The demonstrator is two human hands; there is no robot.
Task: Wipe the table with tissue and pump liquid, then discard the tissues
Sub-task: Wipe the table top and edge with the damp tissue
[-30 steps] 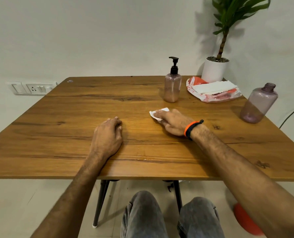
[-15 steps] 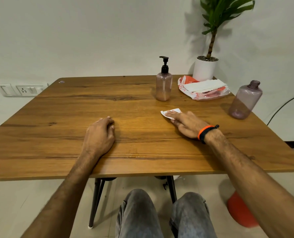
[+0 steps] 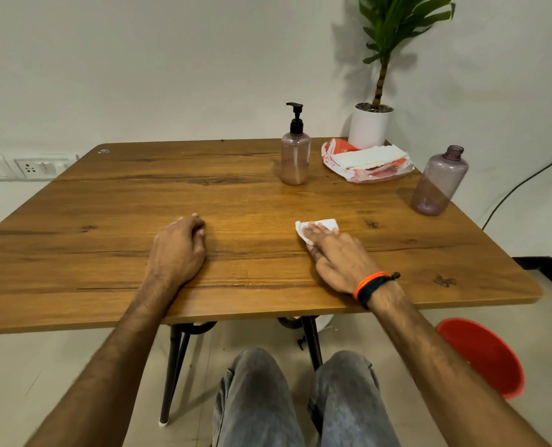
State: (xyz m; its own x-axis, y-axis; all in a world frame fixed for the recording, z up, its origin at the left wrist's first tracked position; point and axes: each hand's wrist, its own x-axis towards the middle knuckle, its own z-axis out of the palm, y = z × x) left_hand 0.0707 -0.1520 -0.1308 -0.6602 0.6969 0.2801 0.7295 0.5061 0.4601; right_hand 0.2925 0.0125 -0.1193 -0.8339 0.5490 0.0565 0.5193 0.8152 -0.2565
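My right hand [image 3: 339, 253] lies flat on the wooden table [image 3: 139, 221], its fingers pressing a small white tissue [image 3: 327, 224] against the surface; most of the tissue is hidden under the fingers. My left hand [image 3: 179, 250] rests near the front middle of the table with its fingers curled in and nothing in it. A pink pump bottle [image 3: 295, 156] with a black pump stands at the back, beyond the tissue. An opened pack of tissues [image 3: 366, 159] lies to the right of that bottle.
A capless pink bottle [image 3: 439, 182] stands near the right edge. A potted plant [image 3: 371, 124] sits at the back right corner. A red bin [image 3: 484, 353] is on the floor at the right, below the table's front corner. My knees are under the front edge.
My right hand has slid the tissue to the right across the table. My left hand has stayed in place. The camera view has shifted somewhat.
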